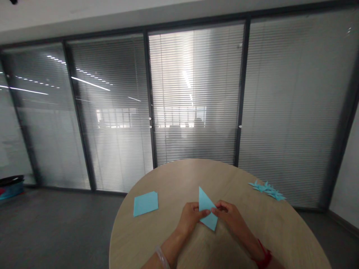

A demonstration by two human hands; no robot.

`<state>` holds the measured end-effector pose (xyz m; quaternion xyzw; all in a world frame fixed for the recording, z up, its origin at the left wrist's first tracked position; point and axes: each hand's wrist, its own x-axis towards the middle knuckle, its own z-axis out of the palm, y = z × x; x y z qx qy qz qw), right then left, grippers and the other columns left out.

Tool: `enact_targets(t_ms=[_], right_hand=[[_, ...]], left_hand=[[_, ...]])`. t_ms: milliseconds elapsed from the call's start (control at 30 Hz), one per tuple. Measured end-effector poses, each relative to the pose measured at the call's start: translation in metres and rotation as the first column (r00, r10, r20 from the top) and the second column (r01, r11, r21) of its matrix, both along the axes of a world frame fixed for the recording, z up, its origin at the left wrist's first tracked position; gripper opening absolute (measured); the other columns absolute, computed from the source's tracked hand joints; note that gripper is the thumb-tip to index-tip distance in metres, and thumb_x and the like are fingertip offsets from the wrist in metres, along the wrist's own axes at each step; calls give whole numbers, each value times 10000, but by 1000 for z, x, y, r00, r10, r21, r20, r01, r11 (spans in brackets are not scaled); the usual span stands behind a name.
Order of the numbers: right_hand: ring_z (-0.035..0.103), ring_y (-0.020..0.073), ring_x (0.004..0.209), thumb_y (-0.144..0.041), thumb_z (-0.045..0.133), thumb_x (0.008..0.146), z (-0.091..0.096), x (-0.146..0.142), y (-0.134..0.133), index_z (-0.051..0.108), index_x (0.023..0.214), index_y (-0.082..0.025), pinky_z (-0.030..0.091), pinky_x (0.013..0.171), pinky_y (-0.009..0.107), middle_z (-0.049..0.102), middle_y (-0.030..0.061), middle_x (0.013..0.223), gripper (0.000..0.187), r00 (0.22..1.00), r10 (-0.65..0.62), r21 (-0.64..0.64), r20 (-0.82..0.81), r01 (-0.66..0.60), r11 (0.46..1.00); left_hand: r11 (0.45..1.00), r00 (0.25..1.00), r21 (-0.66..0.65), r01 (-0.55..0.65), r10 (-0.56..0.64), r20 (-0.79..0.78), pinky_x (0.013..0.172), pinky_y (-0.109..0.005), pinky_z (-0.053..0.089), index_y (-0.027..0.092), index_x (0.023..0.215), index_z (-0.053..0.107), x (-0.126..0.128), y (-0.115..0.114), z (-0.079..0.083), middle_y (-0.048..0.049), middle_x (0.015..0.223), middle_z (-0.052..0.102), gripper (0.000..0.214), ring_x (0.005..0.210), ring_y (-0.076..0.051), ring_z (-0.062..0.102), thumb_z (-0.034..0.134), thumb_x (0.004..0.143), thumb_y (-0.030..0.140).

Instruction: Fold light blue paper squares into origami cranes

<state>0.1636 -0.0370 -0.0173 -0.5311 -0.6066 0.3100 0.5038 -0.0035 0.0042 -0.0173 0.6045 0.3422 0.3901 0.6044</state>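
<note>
Between my hands is a light-blue sheet of paper [205,200], folded to a pointed shape with one tip up and away from me. My left hand [194,216] pinches its left edge, thumb on top and fingers behind. On the other edge, my right hand [226,211] grips the paper in the same way, its thumb close to the left one. The paper is held just over the round wooden table [193,172]; whether it touches the top I cannot tell. Parts of the fingers are hidden behind the paper.
A stack of light-blue paper sheets [146,204] lies on the table's left side. Several small folded blue paper pieces [267,189] are heaped near the right edge. Beyond the table stands a glass wall with blinds [196,93]. A dark-rimmed blue and red container [12,186] sits at far left.
</note>
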Motion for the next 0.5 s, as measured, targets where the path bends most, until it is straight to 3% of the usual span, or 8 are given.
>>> enact_targets(t_ms=[100,200,367,500], right_hand=[[578,195,664,-456,613,696,2,-2,-1,656,694,-137,422,628,272,646,43,667,322,999,39,6,-35,-39,999],[570,185,664,-461,629,690,0,-4,0,667,738,-136,423,616,260,643,34,685,330,992,95,10,-88,-94,995],[491,144,548,-449,656,670,-10,-1,4,633,621,-137,366,517,238,554,-5,556,317,995,58,-28,-79,-60,998],[473,142,536,-454,650,664,-10,-1,3,619,594,-145,359,515,243,543,-6,547,318,996,52,-57,-70,-56,997]], left_hand=[[1000,1000,8,30,-30,-6,623,-267,422,86,770,734,0,-2,-1,-56,692,656,453,611,-158,554,798,512,452],[995,989,52,90,-83,-125,559,-228,368,93,685,700,1,-5,-2,-13,624,598,340,560,-116,490,784,531,384],[978,959,63,200,-183,-216,531,-214,329,117,625,643,1,-10,-1,21,596,537,252,540,-96,436,739,554,339],[973,940,95,212,-177,-293,533,-217,308,124,634,644,-1,-11,4,29,586,510,228,546,-97,415,721,561,326]])
